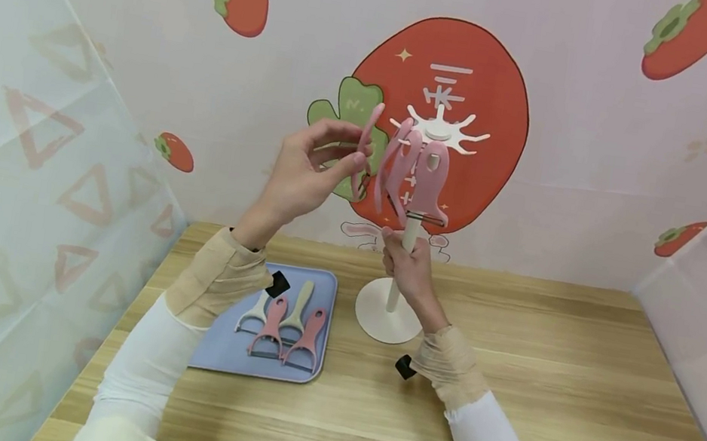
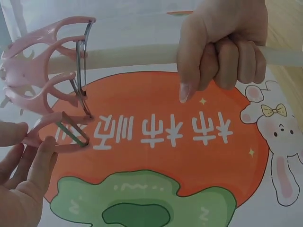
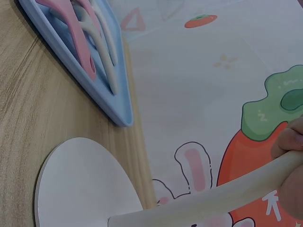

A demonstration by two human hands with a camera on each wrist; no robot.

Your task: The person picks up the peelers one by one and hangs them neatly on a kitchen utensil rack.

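Observation:
My left hand (image 1: 306,171) pinches a pink peeler (image 1: 374,118) between thumb and fingers, just left of the white stand's top. Spreading hooks (image 1: 438,133) crown that stand, and three pink peelers hang there, the front one (image 1: 429,182) facing the head camera. Lower down, my right hand (image 1: 411,267) grips the upright pole (image 1: 393,296) with curled fingers. In the left wrist view the held peeler (image 2: 71,148) is beside the hanging ones (image 2: 35,66), its blade toward the pole. Whether its handle touches a hook is unclear.
A blue tray (image 1: 217,352) at the left of the wooden table (image 1: 499,440) holds two pink peelers and two whitish ones. The stand's round white base (image 1: 373,315) rests right of the tray. Behind is a wall (image 1: 575,208) printed with persimmons.

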